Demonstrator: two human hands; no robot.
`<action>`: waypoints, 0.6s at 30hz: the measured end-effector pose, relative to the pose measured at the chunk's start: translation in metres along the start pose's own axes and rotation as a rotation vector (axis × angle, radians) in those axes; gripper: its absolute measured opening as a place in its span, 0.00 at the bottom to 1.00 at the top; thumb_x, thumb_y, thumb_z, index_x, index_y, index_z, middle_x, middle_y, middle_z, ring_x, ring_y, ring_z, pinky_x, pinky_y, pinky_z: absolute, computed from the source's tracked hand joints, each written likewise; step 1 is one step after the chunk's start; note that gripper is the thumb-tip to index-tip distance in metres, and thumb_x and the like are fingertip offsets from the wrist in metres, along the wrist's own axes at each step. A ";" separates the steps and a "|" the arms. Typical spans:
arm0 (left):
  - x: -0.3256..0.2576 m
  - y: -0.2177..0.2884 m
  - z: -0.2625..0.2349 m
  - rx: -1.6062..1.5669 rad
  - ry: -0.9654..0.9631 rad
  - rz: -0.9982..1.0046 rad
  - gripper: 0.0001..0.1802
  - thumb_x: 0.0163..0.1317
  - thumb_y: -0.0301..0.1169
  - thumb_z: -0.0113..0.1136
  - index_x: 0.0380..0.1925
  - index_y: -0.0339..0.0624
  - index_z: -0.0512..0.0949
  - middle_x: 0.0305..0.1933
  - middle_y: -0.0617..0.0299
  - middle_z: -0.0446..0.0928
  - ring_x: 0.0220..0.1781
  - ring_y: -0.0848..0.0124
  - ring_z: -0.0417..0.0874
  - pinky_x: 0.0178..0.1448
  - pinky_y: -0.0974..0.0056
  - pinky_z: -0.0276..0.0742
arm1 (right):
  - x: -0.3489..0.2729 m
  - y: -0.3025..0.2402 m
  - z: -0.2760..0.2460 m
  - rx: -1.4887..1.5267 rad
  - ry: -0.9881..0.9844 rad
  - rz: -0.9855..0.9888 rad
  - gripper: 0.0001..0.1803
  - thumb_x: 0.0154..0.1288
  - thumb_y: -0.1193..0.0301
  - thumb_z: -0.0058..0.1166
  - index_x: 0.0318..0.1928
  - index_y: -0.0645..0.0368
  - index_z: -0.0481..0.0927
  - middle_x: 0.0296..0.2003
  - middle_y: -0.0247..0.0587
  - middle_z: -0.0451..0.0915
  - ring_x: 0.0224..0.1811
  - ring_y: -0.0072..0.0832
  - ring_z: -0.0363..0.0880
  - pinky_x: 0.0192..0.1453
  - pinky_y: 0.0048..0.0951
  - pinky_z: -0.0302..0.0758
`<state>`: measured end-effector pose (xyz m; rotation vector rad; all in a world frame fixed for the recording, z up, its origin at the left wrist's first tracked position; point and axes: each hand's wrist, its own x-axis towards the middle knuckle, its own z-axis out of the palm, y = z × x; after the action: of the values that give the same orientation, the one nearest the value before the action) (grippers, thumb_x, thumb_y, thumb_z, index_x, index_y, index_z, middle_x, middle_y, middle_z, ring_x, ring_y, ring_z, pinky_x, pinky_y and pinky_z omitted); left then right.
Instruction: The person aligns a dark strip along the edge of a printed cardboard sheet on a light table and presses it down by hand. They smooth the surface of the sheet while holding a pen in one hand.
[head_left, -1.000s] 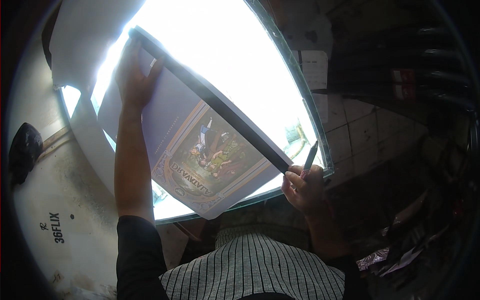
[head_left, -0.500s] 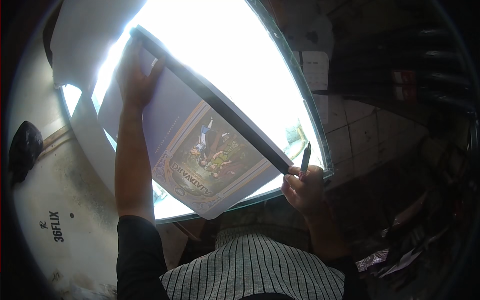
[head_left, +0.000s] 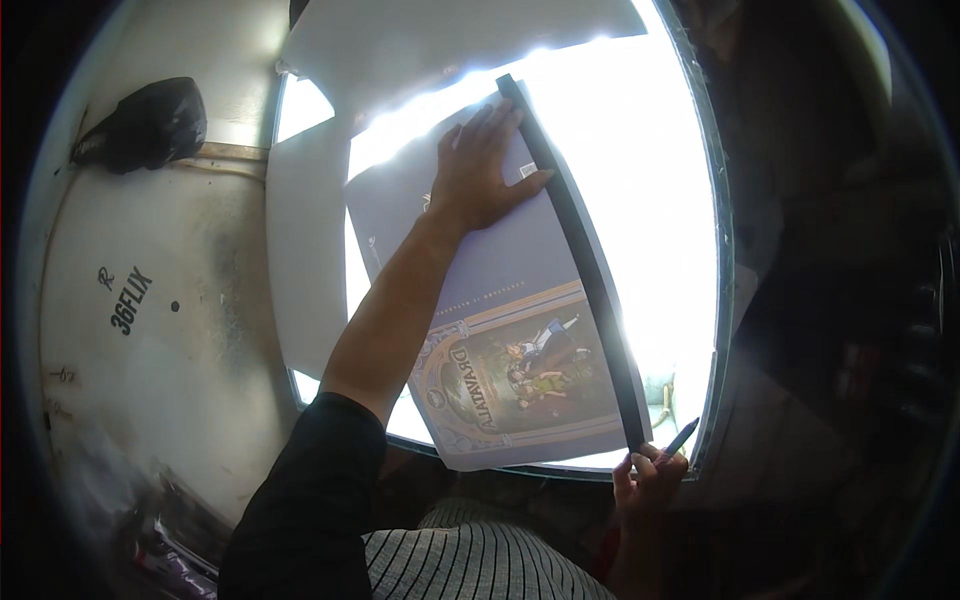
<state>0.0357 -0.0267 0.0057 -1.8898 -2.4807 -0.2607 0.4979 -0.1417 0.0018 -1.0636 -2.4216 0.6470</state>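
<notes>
Glaring bright tabletop under glossy poster; left hand pressed flat, right hand gripping slim pen beside long dark ruler

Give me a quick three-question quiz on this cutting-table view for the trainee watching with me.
1. True or false: the left hand lies flat on the printed sheet.
2. What does the right hand hold? A) a roll of tape B) a pen-like tool C) a cloth
3. What long dark thing runs along the sheet's right edge, from beside the left hand's fingers down to the right hand?

Key
1. True: palm down, fingers spread on the sheet's plain upper part.
2. B; its tip points up and away from the person.
3. A black straightedge, laid on the sheet over the bright lit tabletop.
</notes>
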 end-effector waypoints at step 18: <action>0.000 0.001 -0.001 -0.012 -0.019 -0.016 0.50 0.60 0.66 0.52 0.73 0.43 0.62 0.80 0.50 0.56 0.82 0.52 0.52 0.80 0.40 0.42 | 0.006 -0.001 -0.003 0.021 0.007 0.022 0.17 0.57 0.76 0.63 0.44 0.49 0.72 0.40 0.41 0.76 0.42 0.38 0.71 0.46 0.43 0.69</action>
<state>0.0367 -0.0264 0.0068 -1.8870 -2.5128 -0.2595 0.4951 -0.1371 0.0066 -1.0841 -2.3952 0.6732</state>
